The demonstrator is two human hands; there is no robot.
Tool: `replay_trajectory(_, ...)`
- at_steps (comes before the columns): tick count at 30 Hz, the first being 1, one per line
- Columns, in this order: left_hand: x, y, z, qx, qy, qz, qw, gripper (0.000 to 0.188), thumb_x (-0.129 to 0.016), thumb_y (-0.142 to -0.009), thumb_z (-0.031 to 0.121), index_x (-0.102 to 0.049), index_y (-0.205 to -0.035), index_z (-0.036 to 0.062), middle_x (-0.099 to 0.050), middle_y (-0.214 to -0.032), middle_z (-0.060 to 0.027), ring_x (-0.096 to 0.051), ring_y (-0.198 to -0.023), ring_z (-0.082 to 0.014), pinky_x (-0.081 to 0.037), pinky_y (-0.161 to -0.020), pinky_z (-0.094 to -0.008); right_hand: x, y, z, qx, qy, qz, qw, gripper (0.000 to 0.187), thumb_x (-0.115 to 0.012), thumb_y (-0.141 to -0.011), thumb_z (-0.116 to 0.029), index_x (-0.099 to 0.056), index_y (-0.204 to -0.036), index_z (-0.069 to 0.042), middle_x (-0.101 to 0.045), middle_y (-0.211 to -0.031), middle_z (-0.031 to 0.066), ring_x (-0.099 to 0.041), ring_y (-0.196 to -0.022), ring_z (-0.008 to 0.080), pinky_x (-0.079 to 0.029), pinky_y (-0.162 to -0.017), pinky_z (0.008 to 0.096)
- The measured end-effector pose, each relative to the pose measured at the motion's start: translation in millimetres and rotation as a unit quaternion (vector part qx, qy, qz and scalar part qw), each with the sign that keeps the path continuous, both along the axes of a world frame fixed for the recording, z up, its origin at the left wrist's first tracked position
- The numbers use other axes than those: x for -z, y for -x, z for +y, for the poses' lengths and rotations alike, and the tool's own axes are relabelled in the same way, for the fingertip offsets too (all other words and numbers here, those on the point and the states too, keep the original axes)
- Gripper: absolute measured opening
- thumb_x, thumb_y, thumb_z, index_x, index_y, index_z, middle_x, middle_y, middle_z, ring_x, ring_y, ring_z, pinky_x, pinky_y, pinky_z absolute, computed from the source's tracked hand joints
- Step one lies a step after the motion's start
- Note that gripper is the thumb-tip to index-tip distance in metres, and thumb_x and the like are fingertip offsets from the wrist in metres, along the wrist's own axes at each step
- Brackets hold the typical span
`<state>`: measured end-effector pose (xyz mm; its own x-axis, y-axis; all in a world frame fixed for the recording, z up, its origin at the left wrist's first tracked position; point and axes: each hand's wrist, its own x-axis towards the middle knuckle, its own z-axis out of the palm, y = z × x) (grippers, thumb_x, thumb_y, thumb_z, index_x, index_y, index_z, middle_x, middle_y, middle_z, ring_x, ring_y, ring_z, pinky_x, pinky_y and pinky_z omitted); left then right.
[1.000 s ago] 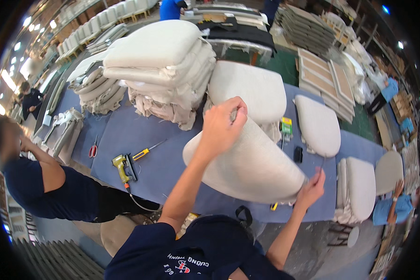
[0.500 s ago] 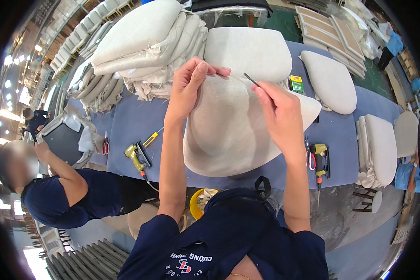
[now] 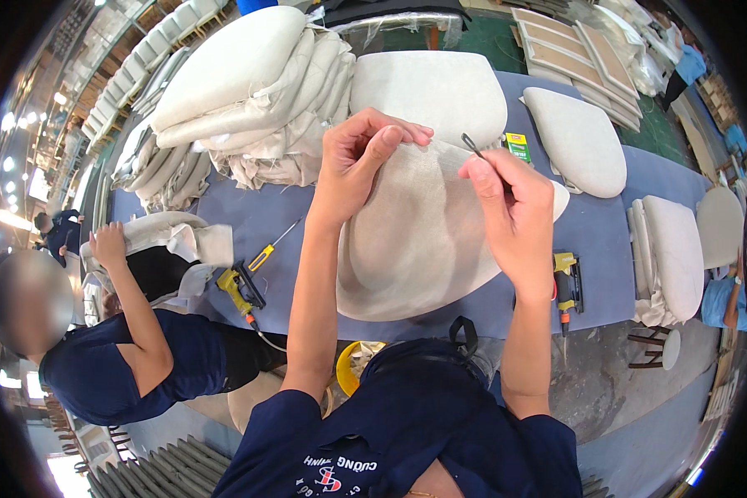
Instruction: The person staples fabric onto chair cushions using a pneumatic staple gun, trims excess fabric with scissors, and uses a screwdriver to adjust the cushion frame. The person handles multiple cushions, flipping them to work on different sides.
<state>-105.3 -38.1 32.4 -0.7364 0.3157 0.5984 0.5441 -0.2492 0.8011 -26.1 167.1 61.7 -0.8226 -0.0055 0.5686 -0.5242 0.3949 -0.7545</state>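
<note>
A pale beige fabric seat cushion (image 3: 423, 241) is tilted up in front of me over the blue-covered table. My left hand (image 3: 365, 162) is closed at its upper edge, thumb and fingers pinching there; the exact grip is partly hidden. My right hand (image 3: 513, 203) is closed on a thin dark tool that looks like tweezers (image 3: 471, 144), its narrow looped end pointing up and left. That tip is apart from the left fingers. Behind the held cushion lies another pale cushion (image 3: 430, 91). A small green and yellow box (image 3: 517, 147) stands beyond my right hand.
A tall stack of cushions (image 3: 232, 75) stands at the far left. Staple guns lie on the left (image 3: 239, 288) and right (image 3: 566, 282), with a yellow-handled screwdriver (image 3: 261, 257). More cushions (image 3: 577, 141) lie to the right. A co-worker (image 3: 141, 357) handles a cushion at left.
My left hand and the held cushion have shifted slightly right. The tool in my right hand has turned more upright. At left, the co-worker's cushion has been turned and brought closer.
</note>
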Motion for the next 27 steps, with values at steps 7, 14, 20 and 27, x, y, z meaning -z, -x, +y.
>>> replay_trajectory(7,-6,-4,11,-0.020,0.029,0.000,0.999,0.028,-0.055,-0.108,0.022,-0.064,-0.096,-0.0016,-0.074,-0.097,-0.0159,-0.071,-0.105,-0.0299,-0.053,-0.101,-0.0448,-2,-5,26,-0.109,0.248,-0.112,0.956,0.026,-0.059,-0.105,-0.023,-0.068,-0.092,-0.003,-0.054,-0.072,0.0007,-0.045,-0.062,0.0096,-0.036,-0.055,0.0285)
replay_trajectory(14,-4,-6,12,-0.025,0.016,-0.009,1.000,0.023,-0.060,-0.106,0.020,-0.067,-0.096,0.0004,-0.076,-0.098,-0.0111,-0.072,-0.102,-0.0198,-0.054,-0.094,-0.0329,-11,7,39,-0.202,0.488,0.154,0.835,0.020,-0.058,-0.106,-0.037,-0.053,-0.099,-0.018,-0.045,-0.092,-0.0027,-0.042,-0.088,0.0139,-0.038,-0.088,0.0382)
replay_trajectory(20,-5,-8,21,0.009,-0.001,-0.019,1.000,0.021,-0.060,-0.106,0.019,-0.066,-0.098,0.0002,-0.076,-0.101,-0.0103,-0.071,-0.103,-0.0174,-0.052,-0.093,-0.0300,30,20,17,-0.056,0.395,0.199,0.895,0.036,-0.055,-0.108,-0.038,-0.061,-0.096,-0.004,-0.056,-0.094,0.0027,-0.048,-0.084,0.0133,-0.040,-0.077,0.0329)
replay_trajectory(27,-4,-14,17,0.000,0.004,-0.024,1.000,0.020,-0.058,-0.105,0.017,-0.065,-0.097,-0.0004,-0.075,-0.100,-0.0143,-0.071,-0.107,-0.0253,-0.052,-0.099,-0.0389,43,-35,32,-0.056,0.128,-0.009,0.990,0.026,-0.058,-0.105,-0.015,-0.071,-0.106,0.007,-0.062,-0.076,0.0061,-0.059,-0.068,0.0127,-0.044,-0.061,0.0275)
